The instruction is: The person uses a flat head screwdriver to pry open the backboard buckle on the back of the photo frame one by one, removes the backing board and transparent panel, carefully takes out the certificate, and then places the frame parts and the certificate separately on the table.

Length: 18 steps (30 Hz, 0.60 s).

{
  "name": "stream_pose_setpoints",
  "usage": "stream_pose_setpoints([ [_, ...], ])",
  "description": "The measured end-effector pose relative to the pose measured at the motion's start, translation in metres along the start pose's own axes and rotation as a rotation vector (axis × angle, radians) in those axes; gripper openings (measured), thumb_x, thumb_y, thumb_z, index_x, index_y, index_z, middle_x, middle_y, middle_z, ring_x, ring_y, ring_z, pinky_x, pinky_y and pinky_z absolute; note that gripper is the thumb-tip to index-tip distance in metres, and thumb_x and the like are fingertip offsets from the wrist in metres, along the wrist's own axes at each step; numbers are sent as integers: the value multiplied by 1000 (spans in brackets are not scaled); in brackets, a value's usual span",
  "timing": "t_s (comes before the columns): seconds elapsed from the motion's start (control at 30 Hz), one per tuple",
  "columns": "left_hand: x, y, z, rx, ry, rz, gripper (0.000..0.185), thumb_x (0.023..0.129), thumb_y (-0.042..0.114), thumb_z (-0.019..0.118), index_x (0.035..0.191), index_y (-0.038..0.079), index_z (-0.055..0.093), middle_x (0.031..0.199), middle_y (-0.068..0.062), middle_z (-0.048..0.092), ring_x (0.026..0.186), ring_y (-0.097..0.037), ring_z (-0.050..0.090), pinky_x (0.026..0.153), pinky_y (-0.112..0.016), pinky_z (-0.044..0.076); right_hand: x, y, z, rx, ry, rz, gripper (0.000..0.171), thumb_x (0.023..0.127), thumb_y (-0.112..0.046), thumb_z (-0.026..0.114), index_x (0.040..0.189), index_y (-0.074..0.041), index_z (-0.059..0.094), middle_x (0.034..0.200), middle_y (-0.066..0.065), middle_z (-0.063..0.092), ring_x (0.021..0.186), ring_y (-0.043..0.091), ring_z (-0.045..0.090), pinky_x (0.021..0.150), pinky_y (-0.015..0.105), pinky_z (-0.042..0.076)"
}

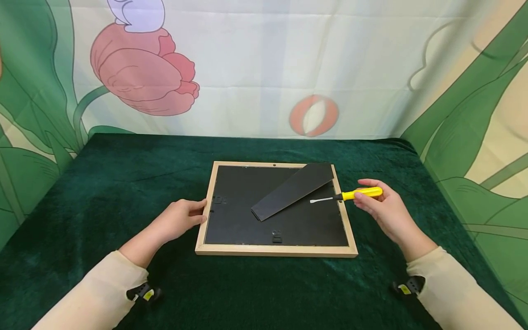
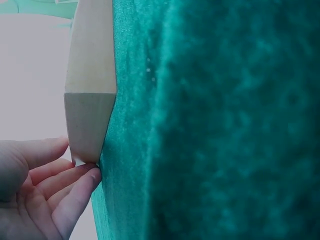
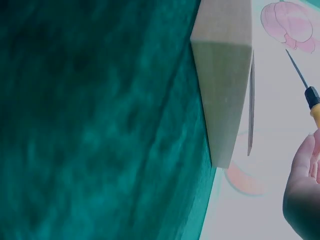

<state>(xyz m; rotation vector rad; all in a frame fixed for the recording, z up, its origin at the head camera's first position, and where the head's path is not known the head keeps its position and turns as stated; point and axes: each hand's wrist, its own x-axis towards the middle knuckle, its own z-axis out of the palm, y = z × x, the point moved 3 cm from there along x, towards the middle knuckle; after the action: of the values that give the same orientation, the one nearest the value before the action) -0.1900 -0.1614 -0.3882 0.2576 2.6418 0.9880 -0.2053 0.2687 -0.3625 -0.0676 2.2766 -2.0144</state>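
A picture frame (image 1: 275,250) of light wood lies face down on the green cloth, its black backing board (image 1: 239,229) upward. My left hand (image 1: 181,220) grips the left side of the frame with its fingertips. In the left wrist view, the fingers (image 2: 77,197) meet at the wooden edge. My right hand (image 1: 385,206) pinches a flathead screwdriver (image 1: 363,193) by its yellow handle. The screwdriver's metal tip points left, over the right part of the backing. Slantwise across the backing lies the black easel stand (image 1: 293,190), its upper end overlapping the frame's top right corner.
Dark green velvet cloth (image 1: 123,183) covers the table on all sides of the frame. Behind it hangs a printed curtain (image 1: 247,68) with flowers and leaves. Small metal hangers (image 1: 277,238) sit on the backing near its left and lower edges.
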Motion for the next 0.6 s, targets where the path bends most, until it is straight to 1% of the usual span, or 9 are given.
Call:
stream_pose_setpoints([
  [0.03, 0, 0, 0, 7, 4, 8, 52, 81, 14, 56, 128, 2, 36, 116, -14, 50, 90, -17, 56, 74, -35, 45, -2, -4, 3, 17, 2, 16, 50, 77, -21, 62, 118, -5, 38, 107, 15, 42, 92, 28, 50, 76, 24, 43],
  [0.13, 0, 2, -1, 56, 12, 17, 51, 81, 15, 57, 127, 2, 37, 116, -14, 50, 88, -16, 56, 74, -34, 45, -3, -7, 6, 144, 14, 55, 45, 77, -19, 62, 113, -2, 40, 103, 9, 47, 88, 19, 53, 76, 23, 44],
  [0.2, -2, 5, 0, 121, 8, 11, 51, 81, 16, 56, 127, 2, 37, 116, -15, 50, 90, -19, 56, 72, -33, 46, -3, -6, 6, 211, 11, 62, 41, 78, -17, 60, 111, 0, 41, 99, 6, 51, 85, 15, 54, 76, 22, 44],
  [0.27, -4, 8, 1, 201, 1, 11, 52, 81, 19, 57, 127, 3, 38, 118, -15, 48, 87, -19, 55, 68, -31, 47, -2, -5, 7, 254, -1, 62, 36, 80, -16, 58, 108, 1, 44, 95, 4, 55, 81, 13, 55, 75, 23, 45],
  [0.3, -6, 10, 2, 244, 0, 15, 52, 81, 21, 57, 127, 3, 38, 119, -16, 47, 85, -19, 54, 66, -30, 46, -2, -4, 8, 256, -11, 62, 34, 81, -17, 57, 107, 0, 45, 93, 4, 55, 80, 14, 55, 74, 22, 45],
  [0.33, -8, 12, 3, 282, 3, 21, 53, 81, 22, 57, 127, 4, 38, 120, -15, 47, 85, -19, 53, 67, -31, 46, -2, -3, 9, 250, -21, 65, 33, 82, -19, 56, 107, 0, 46, 93, 3, 56, 79, 14, 55, 73, 22, 45],
  [0.43, -15, 16, 6, 389, 26, 43, 57, 80, 28, 58, 127, 5, 38, 124, -14, 43, 92, -22, 51, 73, -36, 44, -1, 0, 13, 194, -70, 83, 32, 84, -24, 52, 107, -3, 45, 94, 5, 56, 77, 15, 55, 73, 23, 45],
  [0.5, -19, 18, 8, 459, 40, 54, 60, 79, 33, 58, 128, 5, 38, 126, -15, 40, 103, -26, 48, 78, -42, 42, 0, 2, 16, 145, -107, 95, 33, 86, -27, 48, 108, -3, 43, 97, 7, 56, 77, 16, 55, 73, 24, 46],
  [0.6, -25, 20, 11, 551, 36, 73, 68, 76, 42, 58, 129, 5, 36, 132, -16, 31, 116, -30, 34, 81, -46, 39, 1, 3, 20, 115, -169, 97, 36, 88, -28, 44, 110, 0, 38, 103, 12, 56, 78, 18, 56, 73, 25, 46],
])
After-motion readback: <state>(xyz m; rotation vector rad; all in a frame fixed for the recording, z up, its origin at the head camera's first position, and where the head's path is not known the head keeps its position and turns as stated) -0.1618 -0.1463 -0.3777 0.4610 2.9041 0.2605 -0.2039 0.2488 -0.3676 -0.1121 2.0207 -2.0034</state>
